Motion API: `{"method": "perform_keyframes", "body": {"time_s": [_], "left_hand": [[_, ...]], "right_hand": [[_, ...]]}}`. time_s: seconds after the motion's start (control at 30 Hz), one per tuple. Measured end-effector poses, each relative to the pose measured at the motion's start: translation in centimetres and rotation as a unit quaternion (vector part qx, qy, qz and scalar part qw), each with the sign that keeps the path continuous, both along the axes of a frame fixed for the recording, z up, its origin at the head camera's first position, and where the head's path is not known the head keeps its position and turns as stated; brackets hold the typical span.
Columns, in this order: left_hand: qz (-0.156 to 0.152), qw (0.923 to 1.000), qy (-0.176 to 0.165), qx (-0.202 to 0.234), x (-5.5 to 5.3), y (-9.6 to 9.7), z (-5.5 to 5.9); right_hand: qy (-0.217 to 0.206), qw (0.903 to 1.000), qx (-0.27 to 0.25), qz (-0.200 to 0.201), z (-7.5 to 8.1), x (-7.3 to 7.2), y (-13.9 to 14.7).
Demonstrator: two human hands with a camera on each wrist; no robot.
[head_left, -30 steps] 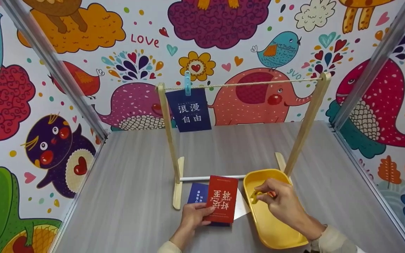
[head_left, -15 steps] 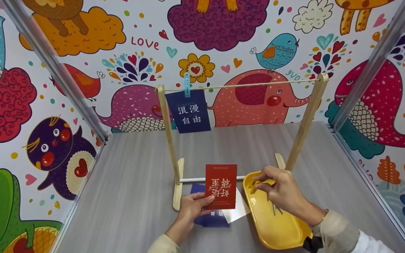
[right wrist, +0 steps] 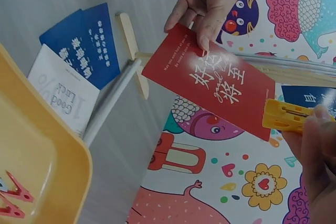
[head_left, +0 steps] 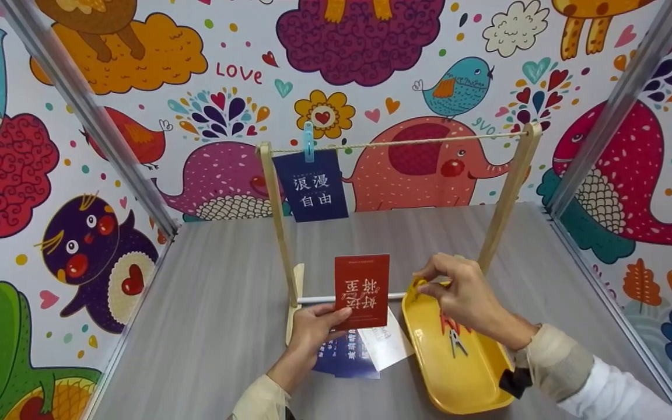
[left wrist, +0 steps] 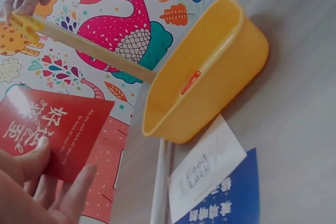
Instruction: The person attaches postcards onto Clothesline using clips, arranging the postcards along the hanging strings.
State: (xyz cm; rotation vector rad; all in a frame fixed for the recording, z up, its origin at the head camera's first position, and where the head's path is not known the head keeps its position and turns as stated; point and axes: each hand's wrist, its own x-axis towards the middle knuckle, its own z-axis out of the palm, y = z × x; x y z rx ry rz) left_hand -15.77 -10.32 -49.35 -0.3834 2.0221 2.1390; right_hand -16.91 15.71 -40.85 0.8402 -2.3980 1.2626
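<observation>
My left hand (head_left: 311,333) pinches a red card (head_left: 361,291) with white lettering by its lower left corner, thumb on the printed face. The card is upright, raised above the table. My right hand (head_left: 465,291) pinches a yellow clothespin (right wrist: 286,115) between thumb and fingers, over the far end of the yellow tray (head_left: 452,385). In the right wrist view the clothespin's tip overlaps the red card's corner; the head view has the two apart. Behind, a dark blue card (head_left: 314,195) hangs from a rope (head_left: 417,142) by a light blue clothespin (head_left: 309,146).
A wooden rack, with a left post (head_left: 279,233) and a right post (head_left: 510,198), carries the rope. A white card (head_left: 387,344) and blue cards (head_left: 356,363) lie beside the tray. Red clothespins (head_left: 450,322) and a grey clothespin (head_left: 458,345) lie in the tray. Patterned walls enclose the table.
My left hand has lifted the red card up and away from the cards on the table, uncovering more of them. My right hand has risen with the yellow clothespin, showing more pins in the tray.
</observation>
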Motion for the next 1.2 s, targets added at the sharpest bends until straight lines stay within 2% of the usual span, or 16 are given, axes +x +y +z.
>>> {"method": "perform_keyframes", "body": {"time_s": [0.2,0.43,0.57,0.73,0.93,1.2], "left_hand": [[0.001,1.0000,-0.009,0.000,-0.7,-0.2,1.1],[0.013,0.9997,-0.008,0.017,-1.7,-1.0,2.3],[0.013,0.9998,-0.013,0.012,-2.0,-1.2,3.0],[0.014,0.9995,-0.005,0.027,-2.3,-1.0,3.7],[0.018,0.9992,0.007,0.034,-2.9,-0.9,4.4],[0.020,0.9991,0.020,0.031,-3.4,-0.6,4.9]], "right_hand": [[-0.011,0.9999,0.009,0.000,0.7,-1.0,-0.3],[-0.045,0.9989,0.013,0.005,1.5,-1.4,-0.6],[-0.060,0.9980,0.016,0.008,2.0,-1.6,-0.8],[-0.073,0.9969,0.025,0.008,2.8,-2.1,-1.4],[-0.070,0.9972,0.026,0.010,4.4,-2.9,-2.3],[-0.069,0.9971,0.031,-0.006,6.7,-3.8,-3.3]]}}
